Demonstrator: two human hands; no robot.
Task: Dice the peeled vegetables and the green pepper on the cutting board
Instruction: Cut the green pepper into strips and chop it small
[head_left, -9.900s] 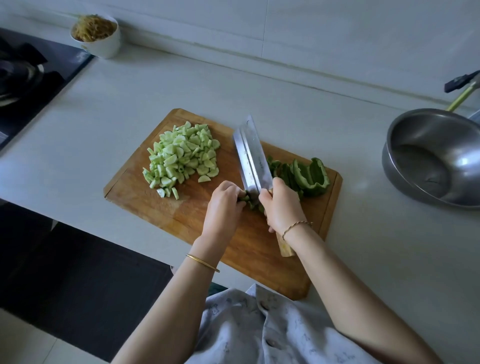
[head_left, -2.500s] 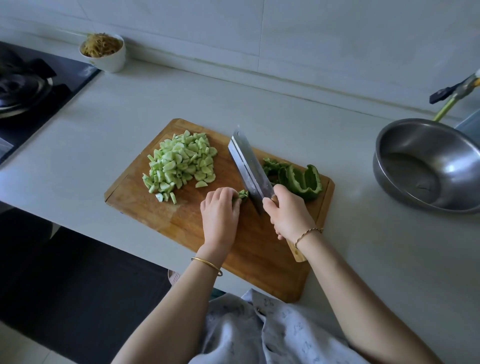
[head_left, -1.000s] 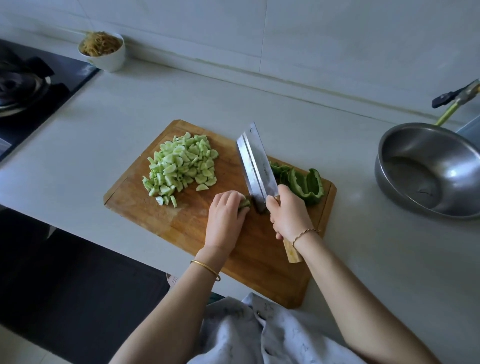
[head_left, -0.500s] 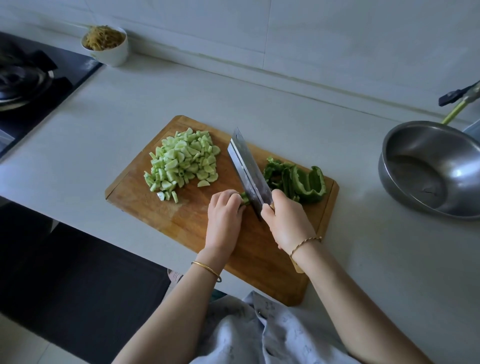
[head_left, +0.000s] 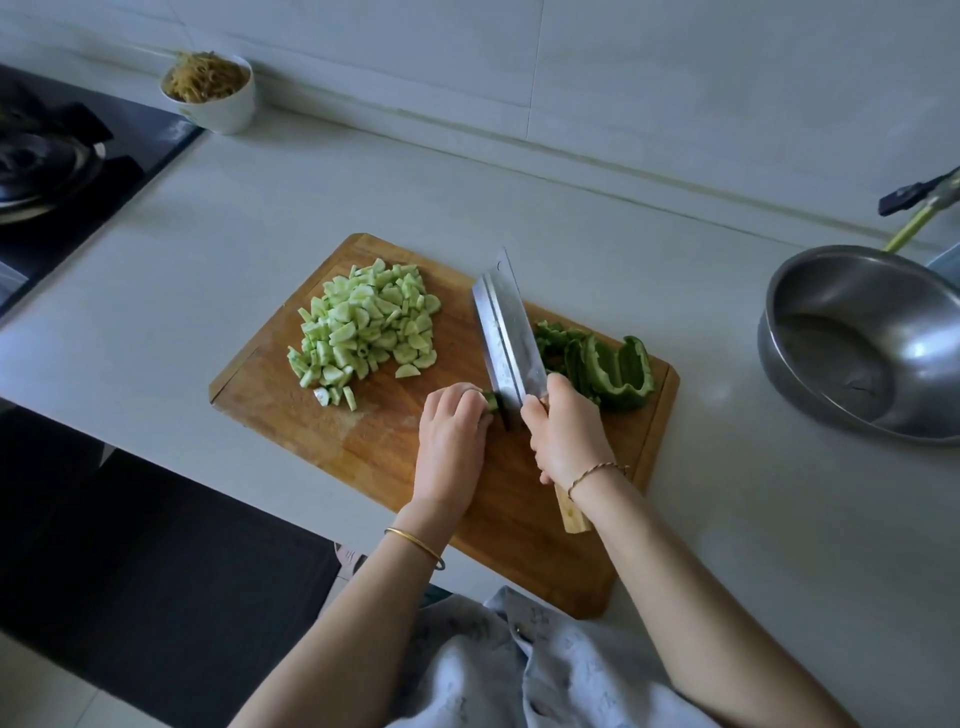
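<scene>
A wooden cutting board (head_left: 374, 447) lies on the pale counter. A heap of pale green diced vegetable (head_left: 363, 327) sits on its far left part. Green pepper pieces (head_left: 613, 369) lie on its far right part, behind the cleaver. My right hand (head_left: 566, 431) grips the wooden handle of the cleaver (head_left: 509, 332), whose blade stands edge-down on the board. My left hand (head_left: 452, 436) has its fingers curled over a small green pepper strip (head_left: 490, 401) right beside the blade; most of that strip is hidden.
A steel bowl (head_left: 857, 338) stands on the counter at the right, with a green-handled tool (head_left: 919, 208) behind it. A white bowl of shredded food (head_left: 213, 93) sits at the back left beside the black stove (head_left: 62, 171). The counter edge runs just below the board.
The cleaver has kept rising and falling beside my left hand's fingers. Both hands stay at the same spot on the board; the pepper strip under my left hand has grown shorter.
</scene>
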